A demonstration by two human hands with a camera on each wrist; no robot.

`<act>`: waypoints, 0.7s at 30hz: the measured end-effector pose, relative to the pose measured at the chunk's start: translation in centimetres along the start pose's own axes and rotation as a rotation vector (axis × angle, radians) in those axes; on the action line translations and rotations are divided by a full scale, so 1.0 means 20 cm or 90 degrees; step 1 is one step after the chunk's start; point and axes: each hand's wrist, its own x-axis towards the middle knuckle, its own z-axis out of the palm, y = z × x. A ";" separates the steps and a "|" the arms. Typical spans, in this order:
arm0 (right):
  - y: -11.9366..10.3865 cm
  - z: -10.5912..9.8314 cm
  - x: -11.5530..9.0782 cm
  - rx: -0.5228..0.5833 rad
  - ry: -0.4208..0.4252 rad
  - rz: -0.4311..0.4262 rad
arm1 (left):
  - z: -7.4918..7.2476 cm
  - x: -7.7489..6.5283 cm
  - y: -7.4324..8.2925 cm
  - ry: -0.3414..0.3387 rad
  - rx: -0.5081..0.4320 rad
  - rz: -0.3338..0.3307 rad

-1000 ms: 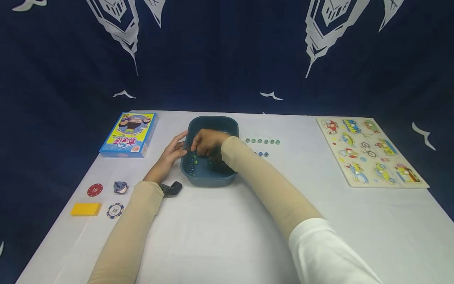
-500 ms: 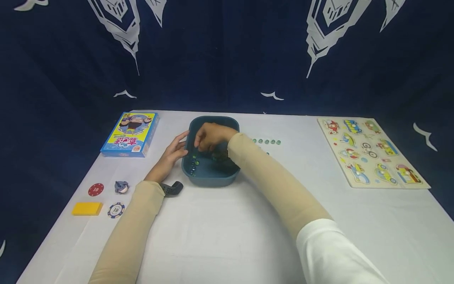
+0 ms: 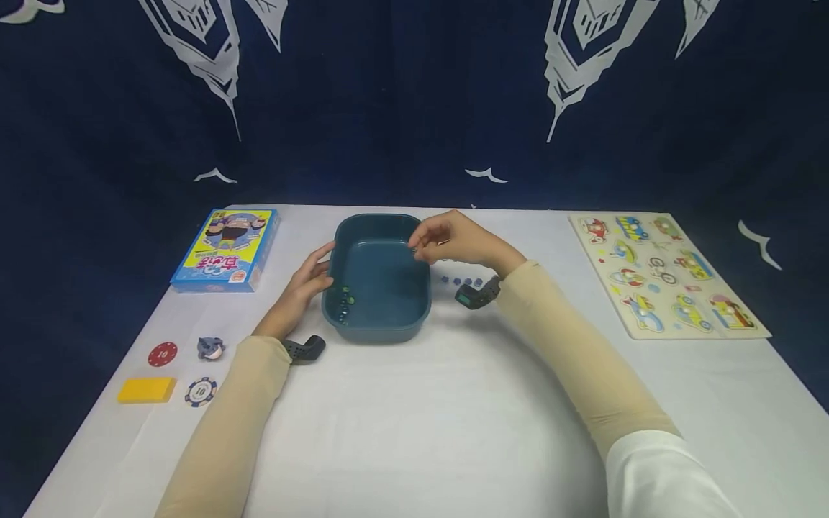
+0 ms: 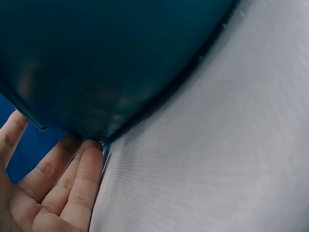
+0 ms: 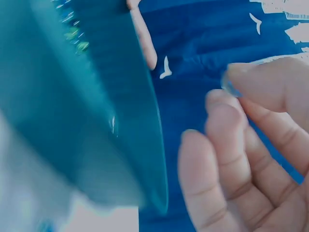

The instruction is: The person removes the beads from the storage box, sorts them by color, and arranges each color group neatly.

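Observation:
A dark teal plastic bin (image 3: 378,334) stands upright on the white table. Several glass marbles (image 3: 345,306), green and blue, lie along its left inner side. My left hand (image 3: 294,291) rests against the bin's left wall with relaxed fingers; its fingertips touch the wall in the left wrist view. Over the bin's right rim, my right hand (image 3: 456,239) pinches a small bluish glass marble (image 5: 231,88) between thumb and index finger. To the right of the bin, a row of blue marbles (image 3: 468,281) lies on the table, close to my right wrist.
A blue and yellow game box (image 3: 223,250) lies back left. Front left are a red chip (image 3: 162,354), a small shark figure (image 3: 210,348), a yellow block (image 3: 147,390) and a white-and-blue chip (image 3: 201,392). A wooden picture puzzle board (image 3: 667,277) lies at right.
My right hand has risen out of the bin and moved right to its right rim, a marble in its fingertips. The left hand keeps its place at the bin's wall.

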 end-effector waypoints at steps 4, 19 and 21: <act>0.07 -0.06 -0.14 -0.002 0.063 0.023 | -0.01 -0.01 0.00 -0.001 0.016 -0.008; 0.42 -0.14 -0.46 -0.007 0.194 0.151 | 0.00 -0.02 0.01 -0.002 0.021 -0.018; 0.44 -0.15 -0.48 -0.006 0.200 0.158 | 0.01 -0.01 0.01 -0.003 0.026 -0.022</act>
